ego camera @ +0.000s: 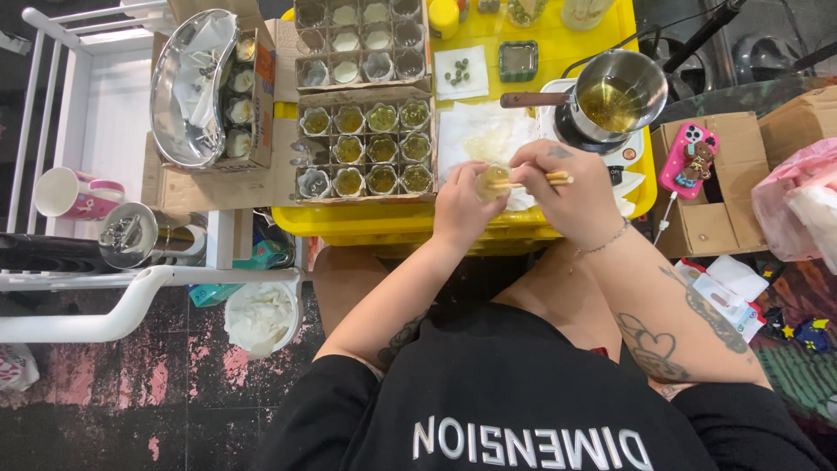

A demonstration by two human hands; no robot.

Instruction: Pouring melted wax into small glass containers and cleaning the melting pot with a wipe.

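Note:
My left hand point(464, 209) grips a small clear glass cup point(493, 177) with pale yellow liquid in it, held over the front of the yellow table point(366, 222). My right hand point(568, 194) pinches thin wooden sticks point(551, 180) that lie across the cup's rim. Just left of the cup stands a cardboard divider box point(364, 146) with several small glasses of greenish-yellow filling. Behind my right hand sits a steel pouring pot point(615, 94) with a brown handle, holding yellow liquid.
A second divider box point(359, 42) of glasses stands further back, with white paper towel point(478, 133) beside the hands. A steel bowl point(190, 85) leans at the left. A cardboard box point(708, 179) with a pink phone, a pink bag point(800, 202), a mug point(68, 194) and a white bin point(260, 316) surround the table.

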